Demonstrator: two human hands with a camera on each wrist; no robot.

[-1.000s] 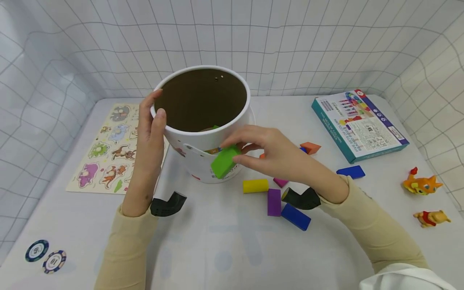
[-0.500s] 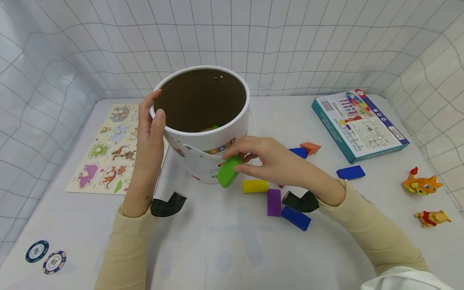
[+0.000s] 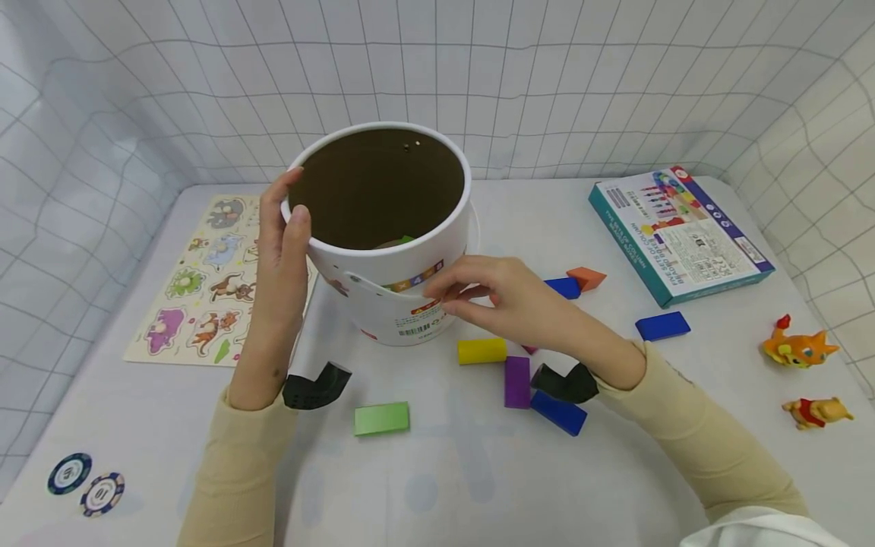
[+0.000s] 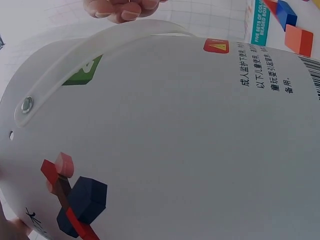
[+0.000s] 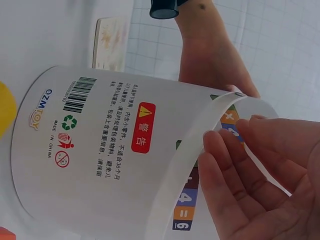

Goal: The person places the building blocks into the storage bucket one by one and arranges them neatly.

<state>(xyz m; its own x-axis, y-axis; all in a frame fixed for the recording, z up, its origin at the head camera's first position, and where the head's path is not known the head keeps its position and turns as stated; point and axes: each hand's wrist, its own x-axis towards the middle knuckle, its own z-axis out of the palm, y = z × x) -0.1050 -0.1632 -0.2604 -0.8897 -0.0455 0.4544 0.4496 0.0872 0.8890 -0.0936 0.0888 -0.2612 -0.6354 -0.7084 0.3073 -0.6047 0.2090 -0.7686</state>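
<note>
In the head view, my left hand [image 3: 282,258] grips the left rim of a white toy bucket [image 3: 365,308], thumb on the near side. A bit of green shows inside; most of its interior is dark. My right hand [image 3: 509,296] is at the bucket's front right wall with nothing between its fingers. Seen from the right wrist, the loosely bent fingers [image 5: 235,180] lie close to the bucket's pale handle [image 5: 175,195]. A green rectangular block [image 3: 381,419] shows against the white table in front of the bucket, apart from both hands.
Right of the bucket lie a yellow block [image 3: 481,351], a purple block [image 3: 517,382], several blue blocks [image 3: 558,412] and an orange block [image 3: 586,278]. A boxed set [image 3: 683,235] and two small figures [image 3: 796,349] are farther right. An animal puzzle board [image 3: 194,304] and two chips [image 3: 102,494] lie left.
The green block has left my right hand and is now lower and to the left, in front of the bucket. My right hand moved slightly down and right; my left hand kept hold of the rim.
</note>
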